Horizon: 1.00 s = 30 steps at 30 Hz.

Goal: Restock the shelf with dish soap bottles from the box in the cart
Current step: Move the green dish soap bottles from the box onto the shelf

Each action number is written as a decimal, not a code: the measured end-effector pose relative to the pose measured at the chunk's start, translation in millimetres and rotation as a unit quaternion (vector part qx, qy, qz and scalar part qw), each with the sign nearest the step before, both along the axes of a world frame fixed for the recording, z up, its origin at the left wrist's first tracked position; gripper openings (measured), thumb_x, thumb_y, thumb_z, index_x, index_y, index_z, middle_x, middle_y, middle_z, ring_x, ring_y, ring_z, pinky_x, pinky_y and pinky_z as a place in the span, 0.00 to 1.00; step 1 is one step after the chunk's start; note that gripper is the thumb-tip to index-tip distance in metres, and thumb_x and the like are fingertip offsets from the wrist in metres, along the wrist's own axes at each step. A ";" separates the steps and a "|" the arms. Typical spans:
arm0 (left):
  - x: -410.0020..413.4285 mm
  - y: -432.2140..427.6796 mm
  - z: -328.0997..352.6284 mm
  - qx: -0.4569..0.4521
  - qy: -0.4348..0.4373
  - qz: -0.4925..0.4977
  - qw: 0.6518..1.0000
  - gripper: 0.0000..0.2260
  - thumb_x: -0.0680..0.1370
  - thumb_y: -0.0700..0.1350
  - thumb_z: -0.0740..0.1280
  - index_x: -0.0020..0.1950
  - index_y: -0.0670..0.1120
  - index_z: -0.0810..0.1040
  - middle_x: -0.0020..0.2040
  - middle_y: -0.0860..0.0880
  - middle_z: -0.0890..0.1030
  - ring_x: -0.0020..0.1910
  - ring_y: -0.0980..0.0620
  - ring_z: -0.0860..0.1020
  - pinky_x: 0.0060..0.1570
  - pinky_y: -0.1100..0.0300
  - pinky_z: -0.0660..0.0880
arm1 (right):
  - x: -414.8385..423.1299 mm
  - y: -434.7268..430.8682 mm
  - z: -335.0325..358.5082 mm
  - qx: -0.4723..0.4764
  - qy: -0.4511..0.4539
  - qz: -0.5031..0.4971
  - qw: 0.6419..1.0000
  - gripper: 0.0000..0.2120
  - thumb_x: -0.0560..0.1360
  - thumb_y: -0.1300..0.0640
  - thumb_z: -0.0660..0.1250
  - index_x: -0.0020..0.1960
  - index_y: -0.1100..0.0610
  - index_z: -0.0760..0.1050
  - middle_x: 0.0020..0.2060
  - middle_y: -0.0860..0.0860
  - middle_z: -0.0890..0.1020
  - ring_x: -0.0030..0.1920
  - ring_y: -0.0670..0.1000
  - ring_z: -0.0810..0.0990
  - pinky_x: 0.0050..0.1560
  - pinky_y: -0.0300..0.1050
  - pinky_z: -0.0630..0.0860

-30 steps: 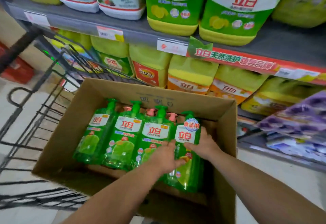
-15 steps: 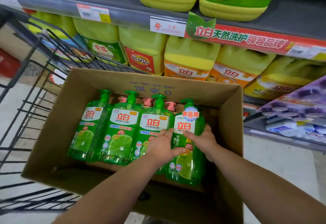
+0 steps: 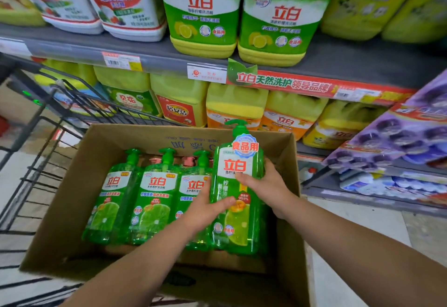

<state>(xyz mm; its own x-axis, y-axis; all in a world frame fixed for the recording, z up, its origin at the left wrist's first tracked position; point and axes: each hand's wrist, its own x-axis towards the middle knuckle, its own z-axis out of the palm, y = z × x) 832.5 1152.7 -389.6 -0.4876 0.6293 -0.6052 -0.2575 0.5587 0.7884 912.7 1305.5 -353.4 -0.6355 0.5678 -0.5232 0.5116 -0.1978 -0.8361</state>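
An open cardboard box [image 3: 79,176] sits in a black wire cart [image 3: 43,123]. Three green pump bottles of dish soap [image 3: 154,200] lie side by side inside it. A fourth green bottle [image 3: 238,161] is raised, its pump above the box's far wall. My left hand [image 3: 208,206] grips its left side at mid height, thumb across the front. My right hand [image 3: 266,183] grips its right side, thumb on the label. Pink pump tops of a lower layer peek out behind the lying bottles.
Grey shelves [image 3: 338,65] stand behind the box, holding big yellow and green detergent jugs [image 3: 203,16] above and orange-labelled jugs [image 3: 232,106] below. Purple packs [image 3: 399,137] fill the rack at right. A red price strip [image 3: 290,84] lines the shelf edge.
The rightmost bottle has been lifted out of its row and tipped upward, both hands rising with it. The camera has tilted up toward the shelf.
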 end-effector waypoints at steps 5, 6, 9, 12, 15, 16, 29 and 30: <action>-1.0 12.6 31.1 0.078 0.058 0.025 0.995 0.36 0.72 0.50 0.71 0.73 0.56 0.54 0.55 0.64 0.73 0.48 0.69 0.73 0.41 0.77 0.72 | 2.3 6.1 33.4 0.021 0.047 -0.028 0.998 0.29 0.67 0.52 0.76 0.64 0.48 0.67 0.51 0.44 0.81 0.49 0.44 0.81 0.44 0.34 0.77; 0.6 15.9 38.3 0.090 0.059 0.025 0.994 0.34 0.72 0.50 0.71 0.72 0.57 0.57 0.52 0.64 0.75 0.49 0.65 0.76 0.44 0.71 0.74 | 5.2 8.0 40.5 0.027 0.052 -0.031 0.998 0.30 0.68 0.53 0.76 0.65 0.50 0.67 0.54 0.46 0.81 0.51 0.47 0.81 0.50 0.40 0.78; 7.9 27.2 57.7 0.122 0.075 0.011 0.990 0.28 0.71 0.49 0.72 0.65 0.60 0.60 0.50 0.63 0.78 0.51 0.60 0.80 0.49 0.63 0.76 | 17.5 16.1 59.9 0.044 0.083 -0.039 0.995 0.29 0.68 0.54 0.76 0.65 0.53 0.68 0.52 0.47 0.82 0.50 0.47 0.82 0.50 0.42 0.79; 23.6 41.0 76.1 0.148 0.098 -0.009 0.984 0.27 0.71 0.48 0.73 0.62 0.61 0.61 0.48 0.62 0.80 0.46 0.63 0.81 0.42 0.69 0.76 | 40.7 24.9 77.5 0.050 0.102 -0.064 0.991 0.28 0.68 0.53 0.76 0.64 0.50 0.69 0.52 0.47 0.82 0.52 0.48 0.82 0.54 0.46 0.79; 48.8 58.8 93.7 0.162 0.122 -0.031 0.979 0.25 0.70 0.49 0.73 0.58 0.64 0.62 0.46 0.63 0.79 0.41 0.69 0.80 0.36 0.75 0.73 | 75.2 35.7 94.2 0.062 0.118 -0.088 0.987 0.25 0.67 0.52 0.76 0.61 0.47 0.70 0.50 0.44 0.82 0.47 0.42 0.81 0.43 0.37 0.79; 60.0 65.3 99.2 0.168 0.132 -0.041 0.976 0.25 0.70 0.49 0.73 0.58 0.64 0.63 0.46 0.63 0.80 0.41 0.69 0.80 0.38 0.74 0.74 | 89.4 39.5 100.1 0.068 0.123 -0.096 0.985 0.26 0.68 0.53 0.76 0.62 0.48 0.70 0.50 0.44 0.82 0.45 0.41 0.81 0.39 0.33 0.78; 335.8 172.9 142.7 0.236 0.143 -0.244 0.930 0.30 0.67 0.51 0.75 0.66 0.51 0.68 0.52 0.53 0.81 0.50 0.54 0.80 0.55 0.55 0.75 | 404.7 82.2 147.7 0.123 0.145 -0.306 0.933 0.23 0.69 0.58 0.75 0.61 0.56 0.72 0.54 0.52 0.83 0.49 0.48 0.83 0.51 0.44 0.81; 363.1 179.7 144.0 0.243 0.135 -0.261 0.924 0.31 0.67 0.50 0.75 0.66 0.50 0.68 0.53 0.51 0.82 0.51 0.52 0.80 0.56 0.54 0.75 | 432.9 82.9 150.5 0.131 0.141 -0.321 0.927 0.23 0.69 0.58 0.75 0.62 0.55 0.72 0.54 0.52 0.83 0.49 0.48 0.83 0.50 0.43 0.81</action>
